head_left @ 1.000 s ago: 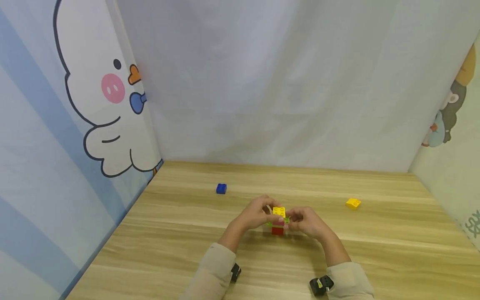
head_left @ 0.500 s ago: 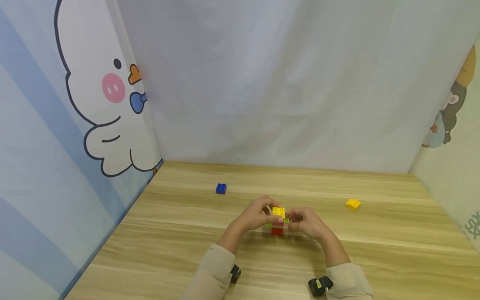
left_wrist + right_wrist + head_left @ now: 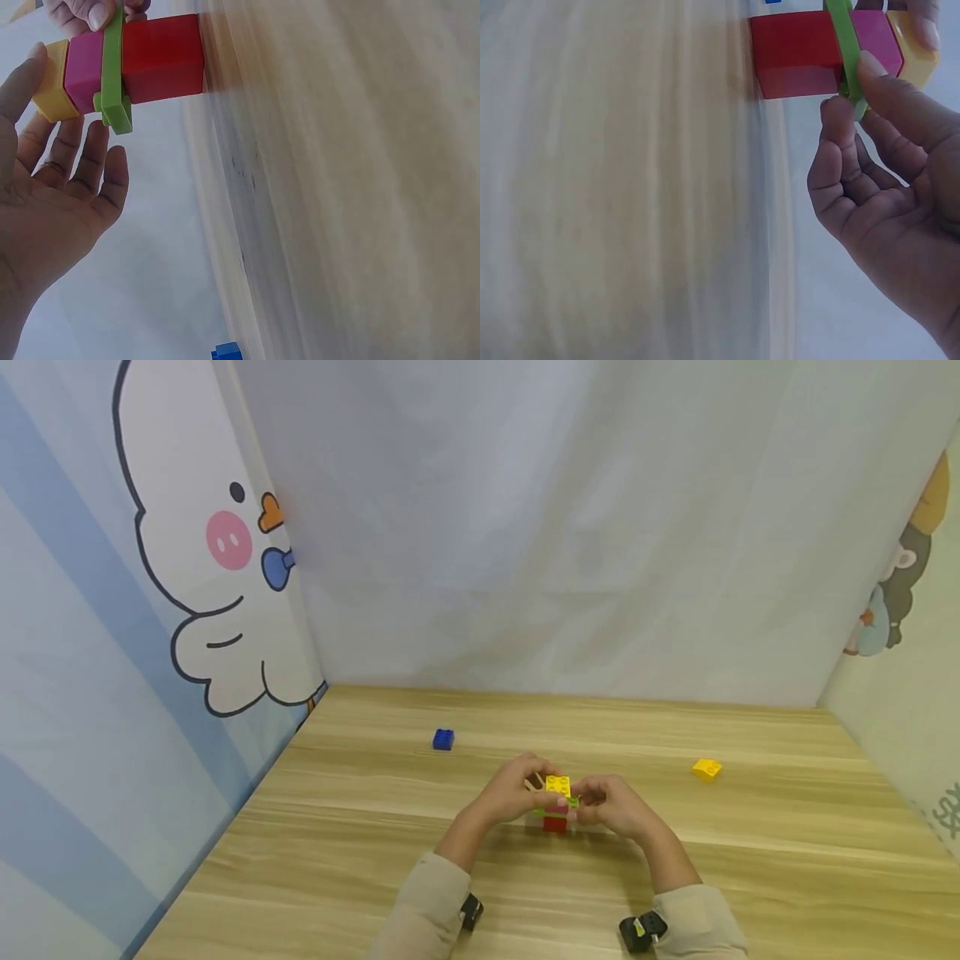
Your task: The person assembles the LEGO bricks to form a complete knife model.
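Observation:
A small tower of toy building blocks stands on the table between my hands. A red block forms its base, with a thin green plate on it that juts out at both sides. Above the plate sit a magenta block and, at the top, a yellow block. My left hand pinches the yellow block between thumb and fingers. From the right, my right hand pinches the jutting end of the green plate, its thumb also close against the magenta block.
A blue block lies farther back on the left of the wooden table. Toward the back right is a loose yellow block with a sloped side. A pale curtain hangs behind the table, with printed cloth at both sides.

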Available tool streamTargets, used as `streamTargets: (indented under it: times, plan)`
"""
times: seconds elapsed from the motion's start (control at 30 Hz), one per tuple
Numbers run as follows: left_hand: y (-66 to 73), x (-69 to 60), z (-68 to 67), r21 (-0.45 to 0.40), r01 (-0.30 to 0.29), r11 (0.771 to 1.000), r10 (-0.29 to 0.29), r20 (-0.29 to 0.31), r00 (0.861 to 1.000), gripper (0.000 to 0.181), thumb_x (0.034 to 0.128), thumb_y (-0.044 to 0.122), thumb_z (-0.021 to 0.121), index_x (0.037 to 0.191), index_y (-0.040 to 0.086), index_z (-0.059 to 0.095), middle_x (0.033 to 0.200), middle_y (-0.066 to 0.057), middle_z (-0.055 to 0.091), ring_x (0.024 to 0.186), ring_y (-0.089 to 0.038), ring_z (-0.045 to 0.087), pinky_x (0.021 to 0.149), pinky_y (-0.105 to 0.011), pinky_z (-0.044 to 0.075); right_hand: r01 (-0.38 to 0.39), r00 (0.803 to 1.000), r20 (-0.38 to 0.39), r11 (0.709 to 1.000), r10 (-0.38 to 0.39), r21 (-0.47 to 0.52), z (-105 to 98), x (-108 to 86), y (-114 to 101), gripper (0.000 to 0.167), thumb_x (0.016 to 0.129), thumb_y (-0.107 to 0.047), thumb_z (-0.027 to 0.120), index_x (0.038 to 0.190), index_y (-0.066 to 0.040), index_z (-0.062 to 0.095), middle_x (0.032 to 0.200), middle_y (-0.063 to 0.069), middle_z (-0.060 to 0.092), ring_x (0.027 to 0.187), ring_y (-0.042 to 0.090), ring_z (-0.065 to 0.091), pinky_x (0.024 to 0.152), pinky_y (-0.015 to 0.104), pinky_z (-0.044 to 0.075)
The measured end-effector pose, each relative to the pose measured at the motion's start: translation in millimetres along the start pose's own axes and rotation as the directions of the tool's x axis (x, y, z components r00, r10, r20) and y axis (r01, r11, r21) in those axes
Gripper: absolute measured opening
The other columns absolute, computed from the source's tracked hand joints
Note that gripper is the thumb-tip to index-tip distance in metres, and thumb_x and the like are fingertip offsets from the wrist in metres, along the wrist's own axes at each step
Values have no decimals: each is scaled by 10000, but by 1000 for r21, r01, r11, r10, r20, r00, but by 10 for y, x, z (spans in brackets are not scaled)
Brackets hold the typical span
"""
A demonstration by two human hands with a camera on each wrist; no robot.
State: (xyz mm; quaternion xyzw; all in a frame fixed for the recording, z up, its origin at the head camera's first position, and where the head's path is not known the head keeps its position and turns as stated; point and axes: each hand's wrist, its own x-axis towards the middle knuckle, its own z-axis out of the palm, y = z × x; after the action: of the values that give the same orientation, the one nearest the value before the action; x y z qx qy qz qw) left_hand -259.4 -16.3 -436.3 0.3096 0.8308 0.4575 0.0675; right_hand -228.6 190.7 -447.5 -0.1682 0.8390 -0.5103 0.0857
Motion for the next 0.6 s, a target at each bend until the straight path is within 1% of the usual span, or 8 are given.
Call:
streamTargets:
  times: [0.1, 0.3, 0.47, 0.6]
  plan:
    - [0, -14, 0, -12, -7, 1000, 7, -5, 1000, 344, 816, 224, 737, 1111, 73, 645, 952, 31, 527, 855, -127, 529, 738, -242, 470, -6, 1000, 5, 1000, 6, 7, 0, 1, -4, 304, 812, -12, 652, 1094, 88, 602, 873, 73, 591, 804, 223, 525, 701, 361, 475]
    - [-42, -24, -27, -50, -24, 998, 25, 14, 1000, 376, 791, 202, 759, 1134, 93, 649, 1003, 35, 563, 890, -158, 557, 770, -271, 464, -11, 1000, 6, 1000, 11, 4, 0, 0, -4, 297, 816, -27, 672, 1086, 79, 609, 854, 75, 587, 785, 213, 521, 683, 350, 470]
    - [-97, -48, -83, -56, -17, 998, 19, 24, 1000, 409, 801, 210, 745, 1175, 94, 627, 1062, 28, 600, 935, -180, 569, 788, -301, 460, -16, 1000, -2, 1000, 16, -10, 8, 9, -2, 289, 822, -29, 679, 1075, 91, 608, 857, 75, 585, 780, 210, 512, 677, 356, 461]
    - [-126, -84, -129, -51, -2, 999, 4, 27, 1000, 421, 815, 232, 727, 1194, 86, 615, 1102, -13, 606, 966, -196, 559, 800, -333, 460, -19, 1000, -3, 1000, 19, -6, 9, 21, 13, 278, 822, -10, 674, 1066, 104, 606, 851, 82, 587, 775, 215, 513, 678, 361, 459]
